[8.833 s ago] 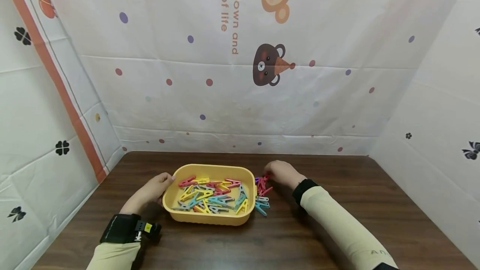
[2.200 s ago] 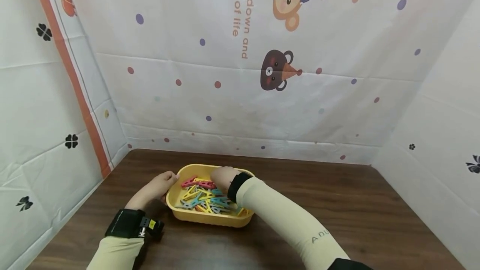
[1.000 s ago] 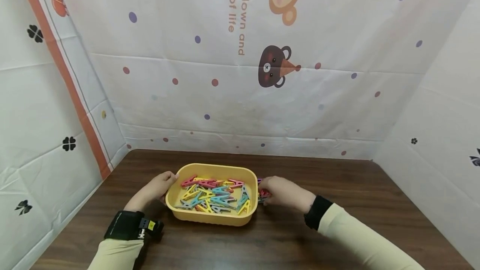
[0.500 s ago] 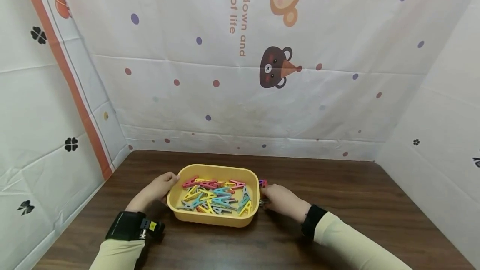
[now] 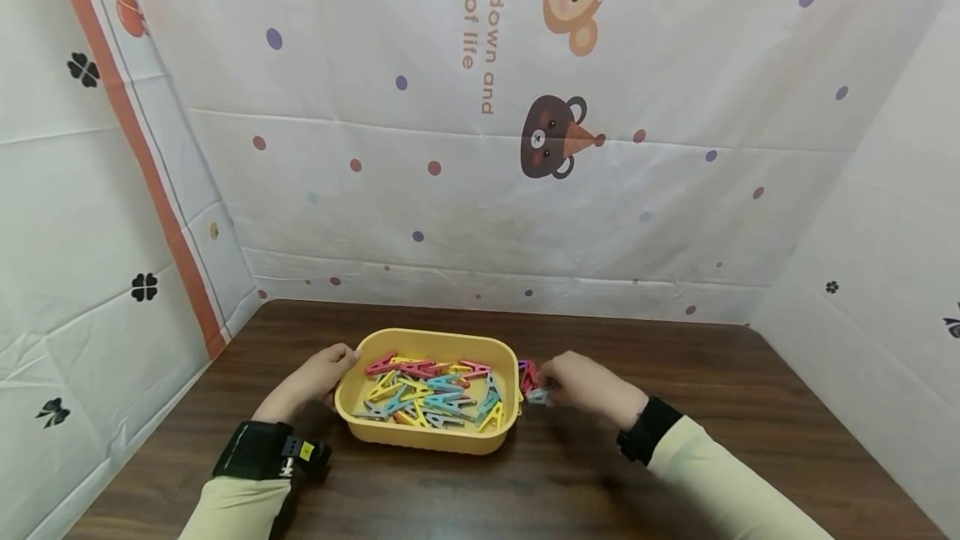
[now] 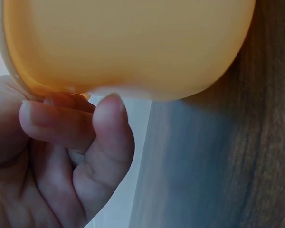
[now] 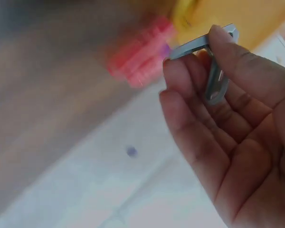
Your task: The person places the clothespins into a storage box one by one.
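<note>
A yellow plastic tray [image 5: 427, 440] stands on the table with several clothespins [image 5: 411, 391] in red, yellow, blue and grey lying loose inside. My left hand [image 5: 313, 375] holds the tray's left end, thumb at the rim; in the left wrist view its fingers [image 6: 61, 126] curl against the outer wall. Right of the tray, my right hand [image 5: 592, 388] pinches a grey clothespin [image 7: 216, 80] between thumb and fingertips. Beside that hand, red clothespins [image 5: 530, 375] and a purple one [image 5: 522, 366] lie against the tray's right side, blurred in the right wrist view.
The brown wooden table [image 5: 645, 473] extends to both sides and in front of the tray. A white printed cloth [image 5: 465, 207] hangs behind it, with more cloth at left and right. A small camera [image 5: 307, 452] sits on the left wrist.
My right hand was inside the tray, then went back to the clothespins on its right; it has now drawn slightly right, pinching a grey one. My left hand keeps its hold on the tray.
</note>
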Tool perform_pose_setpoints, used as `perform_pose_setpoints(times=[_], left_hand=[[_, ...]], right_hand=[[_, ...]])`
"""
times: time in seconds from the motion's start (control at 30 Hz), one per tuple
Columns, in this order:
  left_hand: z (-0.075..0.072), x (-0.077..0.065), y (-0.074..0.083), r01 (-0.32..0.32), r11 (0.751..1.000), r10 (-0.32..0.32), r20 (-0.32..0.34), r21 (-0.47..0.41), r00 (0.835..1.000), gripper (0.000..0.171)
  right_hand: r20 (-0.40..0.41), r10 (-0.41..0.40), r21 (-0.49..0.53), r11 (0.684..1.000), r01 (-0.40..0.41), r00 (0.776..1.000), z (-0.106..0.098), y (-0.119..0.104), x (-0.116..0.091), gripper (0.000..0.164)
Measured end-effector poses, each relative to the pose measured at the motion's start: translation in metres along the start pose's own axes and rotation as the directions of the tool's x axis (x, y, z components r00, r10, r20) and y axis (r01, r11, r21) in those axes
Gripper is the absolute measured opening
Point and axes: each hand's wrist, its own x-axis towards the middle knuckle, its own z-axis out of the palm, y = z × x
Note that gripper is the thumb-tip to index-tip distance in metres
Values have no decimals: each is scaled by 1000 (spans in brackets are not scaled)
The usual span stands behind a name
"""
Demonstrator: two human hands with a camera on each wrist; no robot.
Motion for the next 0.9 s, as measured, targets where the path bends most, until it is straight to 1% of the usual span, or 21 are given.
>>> perform_pose_setpoints(times=[0.13, 0.23, 0.3, 0.4, 0.53, 0.63, 0.77, 0.9], left_hand=[[0, -2, -1, -9, 1000, 9, -8, 16, 1000, 35], [-1, -2, -1, -14, 1000, 15, -13, 27, 1000, 34], [-1, -1, -1, -20, 999, 20, -15, 28, 1000, 35], [0, 0, 1, -23, 999, 23, -11, 23, 1000, 35], [0, -1, 0, -23, 999, 24, -11, 28, 1000, 35], [-1, -1, -1, -29, 999, 29, -12, 37, 999, 34], [-1, -1, 0, -47, 998, 47, -10, 35, 999, 33], [0, -2, -1, -69, 997, 70, -11, 21, 998, 30]], right_hand=[[-91, 40, -24, 999, -42, 995, -25, -6, 5, 12], [-129, 23, -56, 998, -30, 991, -43, -18, 18, 9], [-123, -13, -81, 997, 3, 992, -51, -28, 29, 6], [-45, -66, -94, 994, 62, 997, -57, -46, 51, 1], [102, -91, -132, 986, 104, 991, -49, -79, 91, 2], [175, -91, -181, 976, 123, 980, -35, -105, 119, 5], [225, -119, -213, 963, 167, 967, -10, -133, 148, 8], [258, -125, -210, 961, 182, 958, 11, -155, 167, 7]])
